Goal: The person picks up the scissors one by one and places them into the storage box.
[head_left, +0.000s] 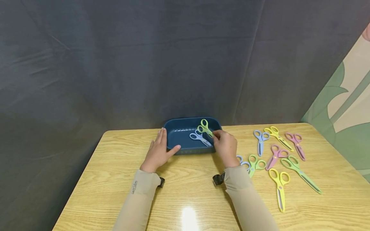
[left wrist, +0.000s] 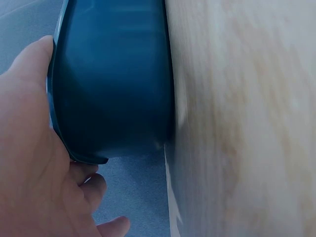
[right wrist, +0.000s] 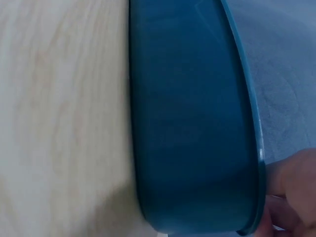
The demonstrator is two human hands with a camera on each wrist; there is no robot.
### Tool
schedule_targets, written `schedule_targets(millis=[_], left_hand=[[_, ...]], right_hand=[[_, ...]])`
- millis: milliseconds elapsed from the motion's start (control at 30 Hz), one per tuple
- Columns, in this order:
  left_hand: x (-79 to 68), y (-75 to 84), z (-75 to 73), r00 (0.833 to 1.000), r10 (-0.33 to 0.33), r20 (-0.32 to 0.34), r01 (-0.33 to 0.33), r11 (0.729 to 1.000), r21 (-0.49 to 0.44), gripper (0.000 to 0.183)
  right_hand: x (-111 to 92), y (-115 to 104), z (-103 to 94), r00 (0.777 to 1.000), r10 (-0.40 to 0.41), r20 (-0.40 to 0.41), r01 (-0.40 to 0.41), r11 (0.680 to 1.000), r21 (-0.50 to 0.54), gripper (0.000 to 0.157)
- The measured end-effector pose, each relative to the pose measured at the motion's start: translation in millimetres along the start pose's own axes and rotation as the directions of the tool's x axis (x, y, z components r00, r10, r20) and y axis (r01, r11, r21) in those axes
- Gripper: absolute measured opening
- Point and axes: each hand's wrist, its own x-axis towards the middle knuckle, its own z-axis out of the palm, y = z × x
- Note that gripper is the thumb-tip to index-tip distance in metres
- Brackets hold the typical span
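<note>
A dark blue tray stands near the table's far edge. Over its right side, my right hand pinches a pair of green scissors by the blade end, handles pointing away. Beneath them, a pair of blue scissors lies in the tray. My left hand rests on the tray's left rim, fingers extended and thumb at the near side. The left wrist view shows this hand against the rim. In the right wrist view the tray wall hides the scissors, and only part of the right hand appears.
Several loose scissors lie spread on the right of the table, among them yellow scissors, pink scissors and long green scissors. My right forearm partly covers another blue pair. A dark curtain hangs behind the table.
</note>
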Motion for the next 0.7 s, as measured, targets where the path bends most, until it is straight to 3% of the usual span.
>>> schedule_targets(millis=[433,700], left_hand=[[-1.1,1.2,0.4,1.000,-0.003,-0.004,0.003,1.000,-0.014,0.104],[-0.3,1.0,0.0,1.000,-0.006,0.004,0.006,1.000,-0.011,0.103]], right_hand=[[11,-8,-7.3,0.985,-0.011,0.172,0.036,0.989,-0.145,0.013],[15,-10,-5.2,0.976,-0.033,0.215,0.076,0.978,-0.194,0.012]])
